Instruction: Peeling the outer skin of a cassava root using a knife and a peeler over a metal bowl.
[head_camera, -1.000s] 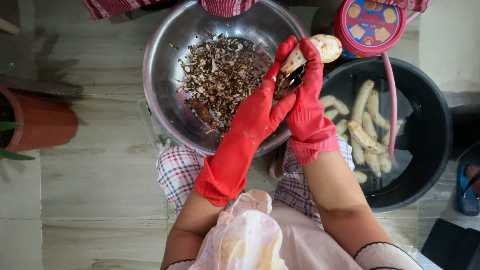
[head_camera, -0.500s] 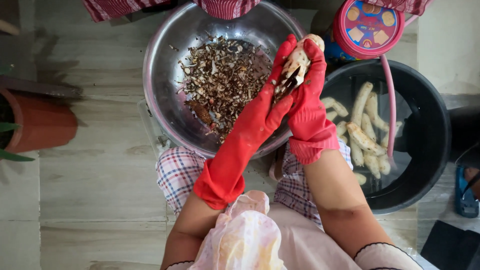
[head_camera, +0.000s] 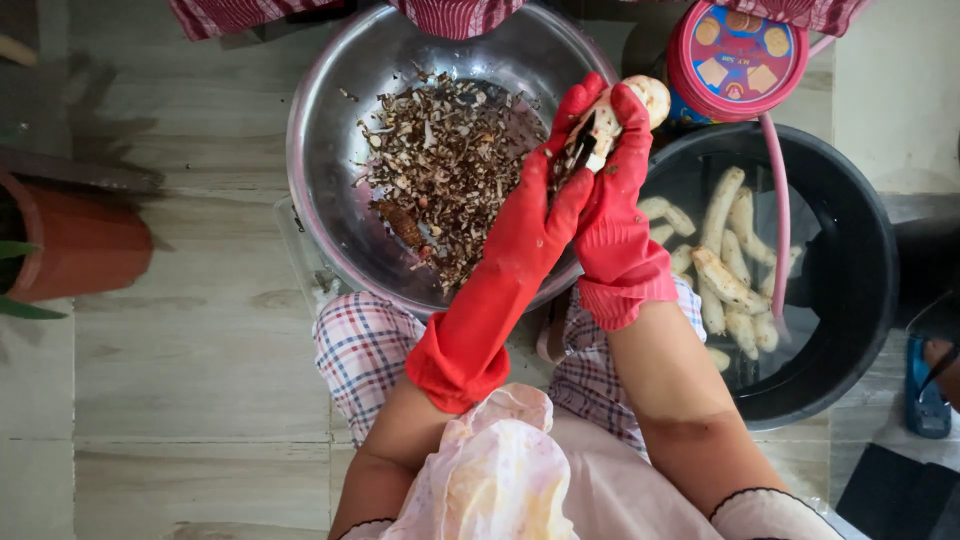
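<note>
Your right hand (head_camera: 615, 215), in a red rubber glove, is wrapped around a pale root (head_camera: 640, 100), holding it up over the near rim of the steel bowl (head_camera: 330, 130), just where that bowl meets the black tub (head_camera: 860, 250). Your left hand (head_camera: 545, 215), gloved the same, is pressed against the root with its fingers closed on a small dark blade or peeler (head_camera: 585, 140); which of the two I cannot quite tell from here.

The top of the root already looks clean and whitish, while the part under your fingers is hidden. A good heap of brown peelings (head_camera: 440, 170) lies in the bowl, and about a dozen peeled roots (head_camera: 725, 260) sit in water in the tub. So much of the peeling looks done; no unpeeled pile is in view, so how much is left cannot be judged.
</note>
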